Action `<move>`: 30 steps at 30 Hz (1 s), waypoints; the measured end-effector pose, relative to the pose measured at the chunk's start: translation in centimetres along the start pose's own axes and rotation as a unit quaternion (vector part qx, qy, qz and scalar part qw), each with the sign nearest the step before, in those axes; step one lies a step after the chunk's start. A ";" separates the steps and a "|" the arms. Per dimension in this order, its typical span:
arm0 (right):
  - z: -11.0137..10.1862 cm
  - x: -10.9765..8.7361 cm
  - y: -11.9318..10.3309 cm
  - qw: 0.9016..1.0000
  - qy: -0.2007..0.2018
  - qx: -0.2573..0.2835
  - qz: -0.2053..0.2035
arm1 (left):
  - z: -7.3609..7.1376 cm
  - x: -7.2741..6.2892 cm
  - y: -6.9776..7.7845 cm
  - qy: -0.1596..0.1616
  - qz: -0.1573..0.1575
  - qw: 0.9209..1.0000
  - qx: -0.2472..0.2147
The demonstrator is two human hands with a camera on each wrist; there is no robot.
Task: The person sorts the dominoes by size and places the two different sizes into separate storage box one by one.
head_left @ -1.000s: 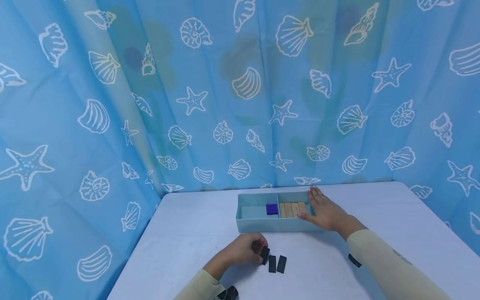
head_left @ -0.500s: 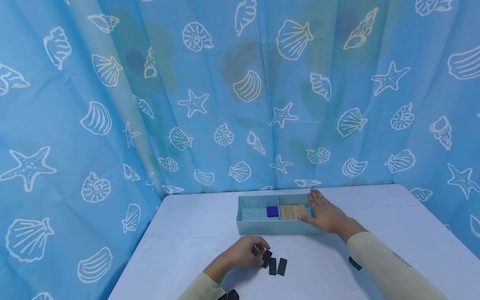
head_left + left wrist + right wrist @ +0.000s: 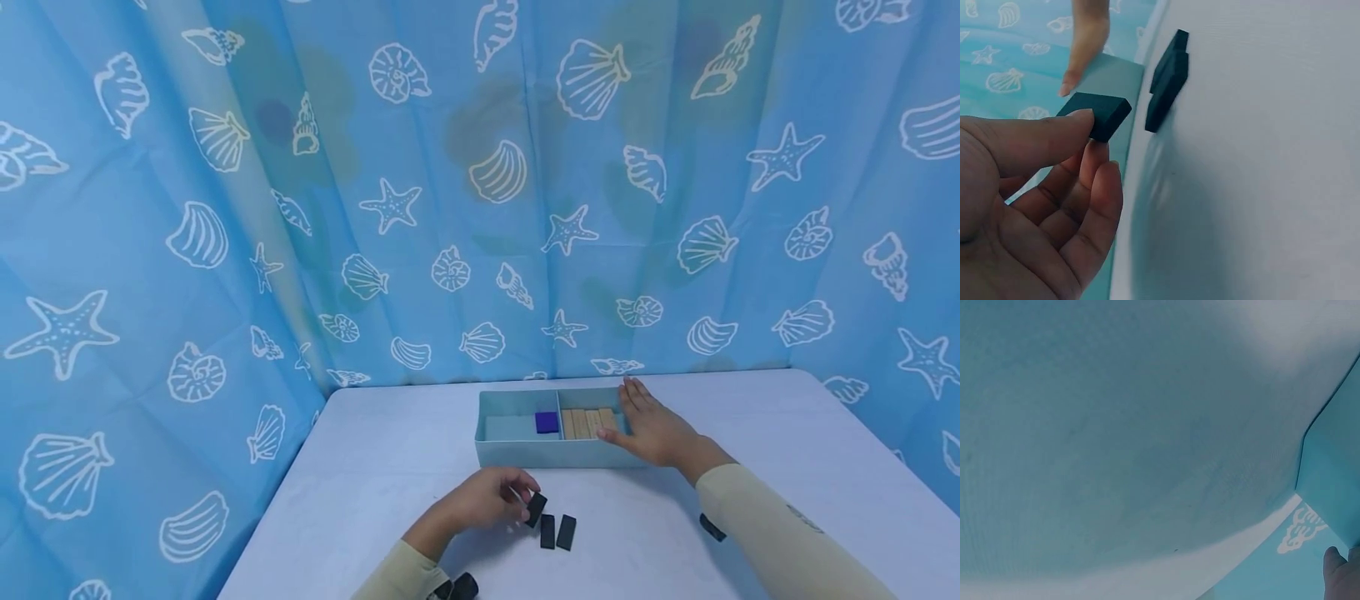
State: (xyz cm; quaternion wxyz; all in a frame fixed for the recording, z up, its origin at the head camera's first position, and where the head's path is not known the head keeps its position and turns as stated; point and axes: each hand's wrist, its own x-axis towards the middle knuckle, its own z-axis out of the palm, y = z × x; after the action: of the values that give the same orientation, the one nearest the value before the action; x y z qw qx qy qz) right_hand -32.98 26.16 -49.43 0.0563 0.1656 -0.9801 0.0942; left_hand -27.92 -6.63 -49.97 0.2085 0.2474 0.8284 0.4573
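In the head view my left hand (image 3: 491, 500) pinches a black rectangular block (image 3: 536, 509) between thumb and fingers. The left wrist view shows that same block (image 3: 1110, 115) raised off the white table, thumb across its face. Just right of it, two more black blocks (image 3: 547, 532) lie side by side on the cloth. My right hand (image 3: 660, 429) rests across the right end of a pale blue box (image 3: 517, 454), fingers straight over the far rim and thumb near the front one. Only its fingertips (image 3: 1335, 575) show in the right wrist view.
A divider splits the box in two. Its left compartment has a purple block (image 3: 547, 422) beside the divider; the right one has a row of several wooden blocks (image 3: 585, 423). A blue shell-print curtain (image 3: 450, 208) hangs behind and beside the table (image 3: 360, 483).
My left hand has lifted its black block slightly away from the two others and tilted it a little. My right hand has stayed at the box's right end.
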 end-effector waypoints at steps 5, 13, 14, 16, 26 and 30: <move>-0.2 0.1 -0.3 1.000 -0.001 0.000 -0.006 | -0.8 -0.4 0.6 0.003 0.012 1.000 -0.002; 0.1 0.3 -0.4 1.000 -0.006 0.006 -0.012 | -2.8 -1.0 0.7 0.012 -0.009 1.000 -0.004; 0.1 0.3 -0.4 1.000 -0.005 0.006 -0.011 | -3.1 -1.0 0.8 0.013 -0.007 1.000 -0.006; 0.1 0.2 -0.3 1.000 -0.003 0.004 -0.010 | -3.6 -0.9 0.9 0.017 0.001 1.000 -0.006; 0.2 0.1 0.1 1.000 -0.010 0.012 0.000 | -6.5 -0.2 1.8 0.062 0.011 0.997 -0.036; 0.0 0.5 -0.1 1.000 -0.012 0.015 -0.006 | -7.5 0.4 2.0 0.069 0.008 0.997 -0.040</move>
State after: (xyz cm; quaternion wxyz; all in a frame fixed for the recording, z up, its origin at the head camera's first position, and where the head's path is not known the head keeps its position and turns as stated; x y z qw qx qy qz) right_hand -33.38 25.91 -49.38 0.0425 0.1733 -0.9782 0.1062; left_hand -32.07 -10.38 -44.57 0.1568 0.2131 0.8197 0.5080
